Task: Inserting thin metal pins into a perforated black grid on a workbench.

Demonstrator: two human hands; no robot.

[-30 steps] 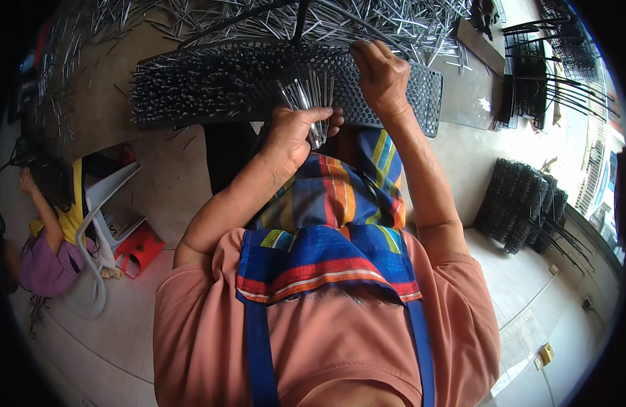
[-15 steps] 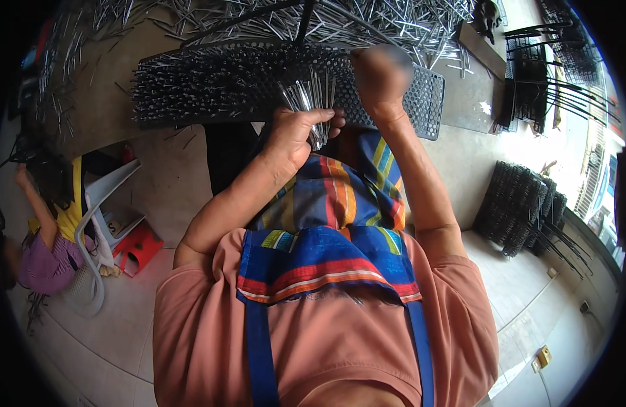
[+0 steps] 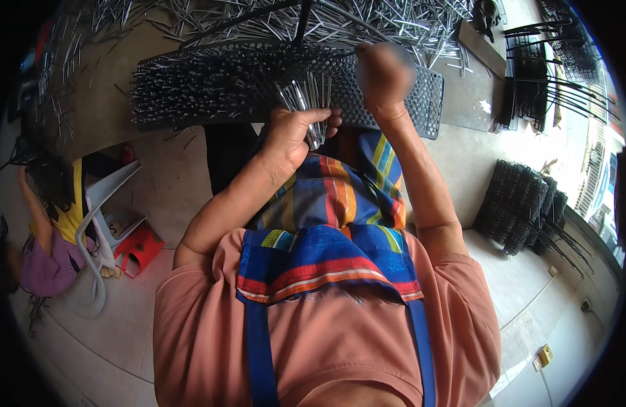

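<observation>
My left hand [image 3: 294,132] is closed around a loose bundle of thin, shiny metal rods [image 3: 316,122], whose upper ends fan out. It is at the near edge of a long black perforated rack [image 3: 423,102]. Many similar rods [image 3: 198,81] stand packed in the rack's left and middle holes. Above the rack's right part is my right hand [image 3: 386,81], its fingers drawn together towards the left. A blur covers much of that hand, so anything between its fingers cannot be made out. Holes show around and to the right of it.
Loose metal rods [image 3: 394,24] are heaped behind the rack, beyond a dark metal bar [image 3: 304,24]. Black wire racks [image 3: 516,203] are stacked at right. A grey plastic chair [image 3: 92,217], a red container [image 3: 138,251] and another person [image 3: 52,261] are at left.
My right hand has shifted slightly right over the rack. My left hand, with the rods, has moved slightly left.
</observation>
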